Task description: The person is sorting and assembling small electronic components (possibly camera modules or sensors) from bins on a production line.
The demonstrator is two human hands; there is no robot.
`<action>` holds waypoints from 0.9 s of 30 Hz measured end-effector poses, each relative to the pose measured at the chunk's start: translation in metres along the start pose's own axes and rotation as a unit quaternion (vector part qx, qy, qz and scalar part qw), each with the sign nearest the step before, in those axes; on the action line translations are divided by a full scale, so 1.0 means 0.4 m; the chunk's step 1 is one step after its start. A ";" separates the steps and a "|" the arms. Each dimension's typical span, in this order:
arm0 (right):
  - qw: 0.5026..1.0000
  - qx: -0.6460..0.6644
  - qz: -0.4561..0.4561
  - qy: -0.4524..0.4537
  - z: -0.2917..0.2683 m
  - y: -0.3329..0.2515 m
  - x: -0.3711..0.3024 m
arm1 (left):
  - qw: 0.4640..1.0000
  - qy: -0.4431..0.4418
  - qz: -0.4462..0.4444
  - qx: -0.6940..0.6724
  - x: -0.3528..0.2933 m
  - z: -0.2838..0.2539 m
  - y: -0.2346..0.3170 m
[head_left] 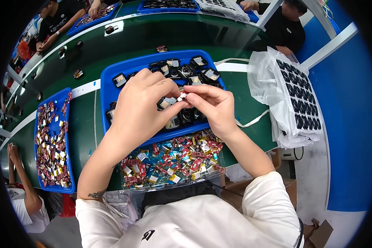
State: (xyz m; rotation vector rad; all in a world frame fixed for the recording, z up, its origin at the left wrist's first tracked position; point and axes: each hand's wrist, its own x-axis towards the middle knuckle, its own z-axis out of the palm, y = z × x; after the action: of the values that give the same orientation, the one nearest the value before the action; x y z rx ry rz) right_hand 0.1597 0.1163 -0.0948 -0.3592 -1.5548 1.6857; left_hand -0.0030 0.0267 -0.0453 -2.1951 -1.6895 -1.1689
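A person's bare left hand (138, 105) and bare right hand (215, 107) meet over a blue rectangular plastic tray (104, 89), holding between them a small red-and-white component (182, 96), partly covered by the fingers. The left grip pinches the piece between thumb and bent forefinger, and the right grip is likewise pressed together on it from the other side, thumb and forefinger tips meeting at its edge. The component is above the black rounded housings (187, 71) that fill the blue tray, several of them showing pale silvery rectangular inserts. Just in front of that tray, nearer the body, a clear plastic tray (169, 189) carries a loose heap of red circuit boards with silver-white and yellow cells (186, 159), mixed with bright blue bits. Well to the left on the green worktop (84, 120), a long narrow blue tray (71, 175) holds similar red and white parts. To the right, a white tray (300, 97) with rows of black rounded pieces sits against crumpled translucent white sheeting (260, 74). Across the worktop, small dark and red parts lie scattered, and co-workers in black tops are at the upper left (62, 18) and upper right (283, 33); another person's clasped hands (13, 153) rest at the left edge.
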 end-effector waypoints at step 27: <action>0.996 -0.080 -0.045 -0.019 0.004 0.017 -0.010 | 0.983 -0.115 -0.078 -0.121 0.014 -0.034 -0.025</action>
State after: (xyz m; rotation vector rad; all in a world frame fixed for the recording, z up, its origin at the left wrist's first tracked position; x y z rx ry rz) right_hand 0.1588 0.1128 -0.1020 -0.3351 -1.7143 1.5123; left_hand -0.0181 0.0273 -0.0358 -2.4628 -1.9320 -1.2595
